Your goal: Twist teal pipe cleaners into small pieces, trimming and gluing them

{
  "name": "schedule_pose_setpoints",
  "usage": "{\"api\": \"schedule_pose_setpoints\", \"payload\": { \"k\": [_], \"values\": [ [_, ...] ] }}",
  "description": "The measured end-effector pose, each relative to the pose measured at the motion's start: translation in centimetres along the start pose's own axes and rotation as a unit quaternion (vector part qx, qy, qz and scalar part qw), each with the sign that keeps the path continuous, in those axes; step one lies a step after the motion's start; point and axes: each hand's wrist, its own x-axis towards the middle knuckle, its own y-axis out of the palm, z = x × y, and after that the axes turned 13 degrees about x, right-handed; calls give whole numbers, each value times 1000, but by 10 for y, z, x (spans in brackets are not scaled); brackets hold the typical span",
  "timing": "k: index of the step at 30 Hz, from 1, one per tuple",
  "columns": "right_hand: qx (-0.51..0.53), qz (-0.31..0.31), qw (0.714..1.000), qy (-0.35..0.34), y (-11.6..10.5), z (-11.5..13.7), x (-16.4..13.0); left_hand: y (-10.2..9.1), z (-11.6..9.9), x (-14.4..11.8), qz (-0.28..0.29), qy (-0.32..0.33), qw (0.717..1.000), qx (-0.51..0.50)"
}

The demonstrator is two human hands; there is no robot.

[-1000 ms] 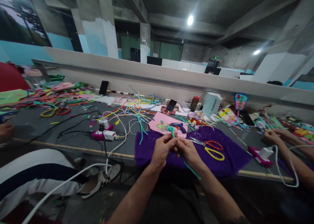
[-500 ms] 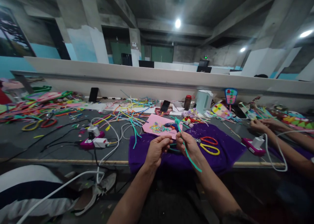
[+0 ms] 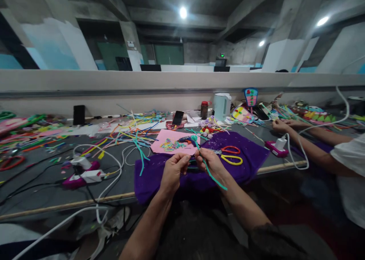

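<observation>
My left hand (image 3: 174, 170) and my right hand (image 3: 209, 163) are held close together above a purple cloth (image 3: 251, 157) at the table's near edge. Both pinch a teal pipe cleaner (image 3: 209, 172). Its upper end rises to a small curled tip near a pink sheet (image 3: 167, 138), and its lower end trails down past my right wrist. A second dark green piece runs between my fingers. Red and yellow scissors (image 3: 232, 155) lie on the cloth just right of my right hand.
A blue glue gun (image 3: 186, 139) lies on the pink sheet. Loose pipe cleaners (image 3: 134, 130) are strewn across the grey table. A power strip (image 3: 82, 174) with white cables sits at left. Another person's arms (image 3: 308, 138) reach in at right. A white kettle (image 3: 221, 106) stands at the back.
The view has swung to the right and the table shifted left. My hands stay together on the pipe cleaner, whose free end now points up and trails down to the right.
</observation>
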Motion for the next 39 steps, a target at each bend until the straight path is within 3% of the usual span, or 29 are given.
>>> {"api": "schedule_pose_setpoints", "payload": {
  "k": [7,11,16,20,23,29,34,36,39],
  "values": [
    [-20,7,999,-26,-2,0,-3,-1,4,6,16,-16,999,-30],
    [-19,20,999,-24,-2,-5,-6,-5,14,8,-7,-30,999,-28],
    [-22,24,999,-34,-1,-16,-14,-11,29,8,-40,10,999,13],
    [-13,29,999,-18,-2,-30,-16,-14,34,8,20,-3,1000,16],
    [-8,20,1000,7,-4,-41,-13,-14,37,10,63,-27,997,-37],
    [-31,-7,999,39,-4,-54,-5,-12,45,15,68,-72,988,-121],
    [-184,28,981,47,-2,-45,-22,-16,35,15,15,-79,986,-149],
    [-270,50,958,77,-7,-34,-36,-22,27,15,1,-59,985,-164],
    [-409,64,905,97,-26,-3,-55,-29,18,15,24,-64,978,-195]
  ]
}}
